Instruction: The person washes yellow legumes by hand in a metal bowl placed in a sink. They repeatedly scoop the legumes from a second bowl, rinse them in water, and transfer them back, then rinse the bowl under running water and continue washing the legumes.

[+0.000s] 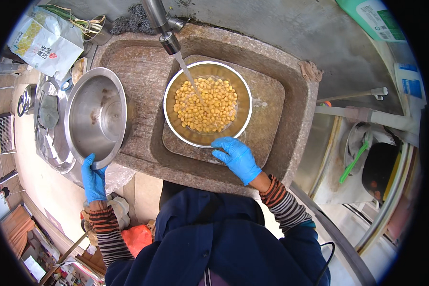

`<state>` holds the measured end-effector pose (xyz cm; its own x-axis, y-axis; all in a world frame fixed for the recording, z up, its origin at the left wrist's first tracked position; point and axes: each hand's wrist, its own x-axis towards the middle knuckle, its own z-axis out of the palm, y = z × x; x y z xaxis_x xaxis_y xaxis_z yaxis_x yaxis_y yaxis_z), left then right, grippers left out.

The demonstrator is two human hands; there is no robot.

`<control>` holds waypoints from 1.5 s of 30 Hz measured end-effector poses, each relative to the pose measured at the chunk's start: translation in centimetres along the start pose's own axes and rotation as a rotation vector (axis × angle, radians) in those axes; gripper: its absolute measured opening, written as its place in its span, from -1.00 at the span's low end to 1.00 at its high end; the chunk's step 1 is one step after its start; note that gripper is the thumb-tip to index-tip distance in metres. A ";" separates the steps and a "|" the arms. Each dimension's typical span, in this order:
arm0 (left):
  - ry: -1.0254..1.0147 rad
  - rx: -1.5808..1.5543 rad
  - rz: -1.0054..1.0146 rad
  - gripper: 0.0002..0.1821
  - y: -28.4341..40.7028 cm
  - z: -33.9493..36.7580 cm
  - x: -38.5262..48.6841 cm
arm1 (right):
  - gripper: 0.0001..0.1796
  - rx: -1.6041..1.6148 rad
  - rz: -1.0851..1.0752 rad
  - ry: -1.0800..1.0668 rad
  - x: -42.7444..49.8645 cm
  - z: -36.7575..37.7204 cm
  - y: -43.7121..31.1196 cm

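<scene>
My left hand (94,178), in a blue glove, grips the lower rim of a steel bowl (82,118) that is tilted at the sink's left side; brownish spots mark its inside. A second metal bowl (243,93) stands in the basin, holding many yellow beans (207,107), soybeans by their look, in water. From the metal faucet (169,43) a stream runs onto them. My right hand (236,157), also gloved in blue, is at this bowl's lower right rim with fingertips by the edge; whether it grips the rim I cannot tell.
The stone sink (300,118) has a ribbed drainboard (139,107) on its left. Behind it lie dark scouring pads (134,21), with a plastic bag (48,44) and spring onions (71,16) at upper left. A cloth (310,70) hangs on the right rim; a green-handled brush (354,162) lies farther right.
</scene>
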<state>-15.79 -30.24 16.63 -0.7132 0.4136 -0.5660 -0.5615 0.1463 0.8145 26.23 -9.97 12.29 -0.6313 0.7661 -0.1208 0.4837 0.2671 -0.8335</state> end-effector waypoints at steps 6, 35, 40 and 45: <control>0.028 -0.104 0.069 -0.70 -1.9 1.2 3.9 | -0.74 0.008 0.131 -0.006 -2.5 0.9 2.7; -1.104 1.658 0.614 -0.33 -16.7 24.1 -1.8 | -0.26 -0.418 0.185 -0.434 12.3 7.5 9.3; -1.493 1.778 0.771 -0.25 -23.6 24.6 -0.2 | -0.61 -0.240 0.317 0.041 8.2 9.1 9.4; -0.812 0.534 -0.619 -0.42 -28.1 21.0 0.9 | -0.72 0.071 0.380 0.402 0.5 2.9 6.2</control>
<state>8.21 -15.14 -4.10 0.2118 0.5663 -0.7965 -0.3334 0.8080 0.4858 27.13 -9.66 5.51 -0.1327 0.9673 -0.2163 0.5813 -0.1008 -0.8074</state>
